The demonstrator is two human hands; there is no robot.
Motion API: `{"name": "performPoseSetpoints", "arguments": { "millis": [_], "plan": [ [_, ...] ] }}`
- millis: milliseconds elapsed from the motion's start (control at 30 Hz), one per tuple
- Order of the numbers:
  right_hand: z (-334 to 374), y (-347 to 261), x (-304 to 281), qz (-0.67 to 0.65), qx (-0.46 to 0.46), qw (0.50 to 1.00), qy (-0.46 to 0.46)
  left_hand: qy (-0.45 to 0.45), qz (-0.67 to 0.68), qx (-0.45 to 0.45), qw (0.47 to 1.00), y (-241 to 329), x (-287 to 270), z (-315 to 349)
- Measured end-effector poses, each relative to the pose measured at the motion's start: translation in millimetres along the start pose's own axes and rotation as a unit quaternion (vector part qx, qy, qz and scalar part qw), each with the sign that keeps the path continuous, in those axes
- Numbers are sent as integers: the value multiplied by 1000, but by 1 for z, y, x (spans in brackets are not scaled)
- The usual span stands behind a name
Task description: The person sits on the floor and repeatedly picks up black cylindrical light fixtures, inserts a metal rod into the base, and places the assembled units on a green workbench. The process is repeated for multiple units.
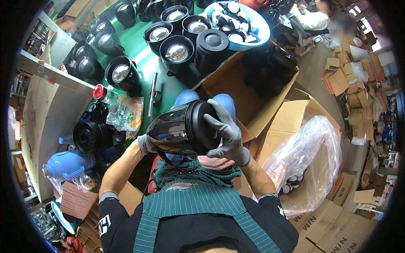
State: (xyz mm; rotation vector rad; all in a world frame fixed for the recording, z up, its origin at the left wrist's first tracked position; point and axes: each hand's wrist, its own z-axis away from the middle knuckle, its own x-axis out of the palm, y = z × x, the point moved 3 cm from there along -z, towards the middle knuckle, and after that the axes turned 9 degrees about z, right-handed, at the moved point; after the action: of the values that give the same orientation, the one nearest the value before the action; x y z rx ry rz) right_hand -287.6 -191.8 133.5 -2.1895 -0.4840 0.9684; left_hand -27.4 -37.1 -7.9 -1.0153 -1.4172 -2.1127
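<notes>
One blue jug (69, 164) sits at left; at centre, the gloved left hand (146, 144), its fingers hidden and grip unclear, touches a black canister (168, 126) whose ridged end the right hand (230, 135) grips; right, clear plastic (303, 152) fills an open carton (280, 126).

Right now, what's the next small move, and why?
Probably a gentle trial twist of the ridged black end with the right hand: it lies spread across that end, while the left hand is at the black container's other end. Can't tell whether it's tight.
</notes>
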Motion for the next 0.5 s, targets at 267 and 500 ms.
{"name": "performPoseSetpoints", "arguments": {
  "millis": [267, 500],
  "plan": [
    [19, -4, -10, -106, 190, 973, -74, 14, -67, 18, 998, -3, -10, 20],
    [27, 8, 18, -150, 366, 918, 18, 223, -193, 197, 935, -8, -19, 12]
  ]
}}
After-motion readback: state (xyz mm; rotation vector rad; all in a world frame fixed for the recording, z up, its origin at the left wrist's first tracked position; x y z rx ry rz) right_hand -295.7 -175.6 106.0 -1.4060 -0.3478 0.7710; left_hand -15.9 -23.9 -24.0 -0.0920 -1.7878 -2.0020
